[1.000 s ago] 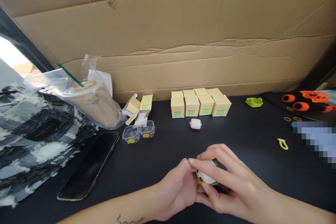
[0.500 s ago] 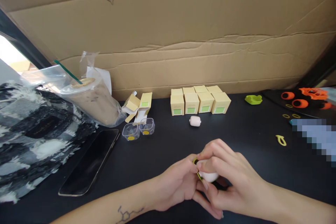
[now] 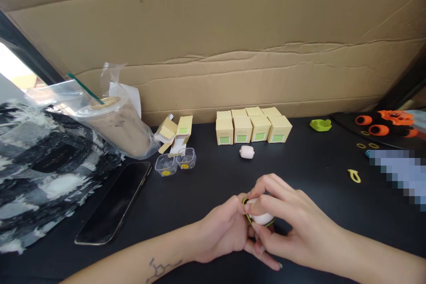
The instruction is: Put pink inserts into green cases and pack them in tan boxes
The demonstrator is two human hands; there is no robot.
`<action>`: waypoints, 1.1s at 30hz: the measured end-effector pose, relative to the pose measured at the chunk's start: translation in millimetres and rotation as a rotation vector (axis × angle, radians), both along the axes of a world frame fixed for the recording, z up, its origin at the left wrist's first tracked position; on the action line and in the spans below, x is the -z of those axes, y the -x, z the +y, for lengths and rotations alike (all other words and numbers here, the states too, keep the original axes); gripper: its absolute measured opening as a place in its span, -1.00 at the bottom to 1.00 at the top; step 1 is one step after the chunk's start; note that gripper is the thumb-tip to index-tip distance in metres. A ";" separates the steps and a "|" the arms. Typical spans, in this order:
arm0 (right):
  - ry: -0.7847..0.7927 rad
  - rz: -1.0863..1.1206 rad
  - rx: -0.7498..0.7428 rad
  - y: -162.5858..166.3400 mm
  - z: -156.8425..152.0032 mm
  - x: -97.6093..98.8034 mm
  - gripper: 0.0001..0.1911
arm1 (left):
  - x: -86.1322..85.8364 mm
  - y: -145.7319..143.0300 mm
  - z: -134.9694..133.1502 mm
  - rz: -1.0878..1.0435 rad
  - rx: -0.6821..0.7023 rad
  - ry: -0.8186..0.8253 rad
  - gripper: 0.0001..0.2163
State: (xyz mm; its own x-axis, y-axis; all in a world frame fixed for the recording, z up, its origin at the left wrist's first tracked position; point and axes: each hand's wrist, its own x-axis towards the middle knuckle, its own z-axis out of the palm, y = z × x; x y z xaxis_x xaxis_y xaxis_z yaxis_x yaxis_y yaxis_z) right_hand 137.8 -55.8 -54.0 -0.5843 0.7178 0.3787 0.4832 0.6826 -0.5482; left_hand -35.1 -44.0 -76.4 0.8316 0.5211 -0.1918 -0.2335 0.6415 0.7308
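Observation:
Low in the middle of the black table, both my hands close on one small white rounded piece (image 3: 261,217) with a thin green-yellow band around its edge. My left hand (image 3: 222,230) pinches its left side with thumb and fingertips. My right hand (image 3: 286,222) curls over its top and right side, hiding most of it. A similar pale pink piece (image 3: 246,151) lies loose farther back, in front of a row of small cream boxes (image 3: 253,128) with green labels.
Two clear plastic cups (image 3: 176,163), two opened cream boxes (image 3: 176,133), a bagged iced drink (image 3: 113,120), a dark phone (image 3: 115,202) and patterned cloth (image 3: 40,168) lie left. A green piece (image 3: 321,124), yellow clip (image 3: 354,175) and orange toy (image 3: 389,124) lie right. A cardboard wall (image 3: 233,44) stands behind.
My hands have shifted slightly away from me with the white piece. The fingers have regripped it, and the left thumb now presses the band at its left edge.

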 end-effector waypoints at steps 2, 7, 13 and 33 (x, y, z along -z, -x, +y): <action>-0.010 0.005 -0.020 -1.4 0.8 0.1 -0.77 | 1.7 -0.2 0.0 0.000 -0.011 0.000 -0.69; -0.053 0.013 -0.056 -2.5 -0.3 1.7 -0.78 | 6.9 -0.7 -0.3 -0.001 -0.029 -0.007 -0.72; -0.069 0.051 -0.057 -1.0 1.4 3.9 -0.70 | 8.9 -0.9 1.0 -0.006 -0.024 0.038 -0.70; 0.331 0.207 -0.092 -23.7 21.9 12.5 -0.47 | 3.7 9.8 7.2 0.006 -0.181 -0.142 -0.66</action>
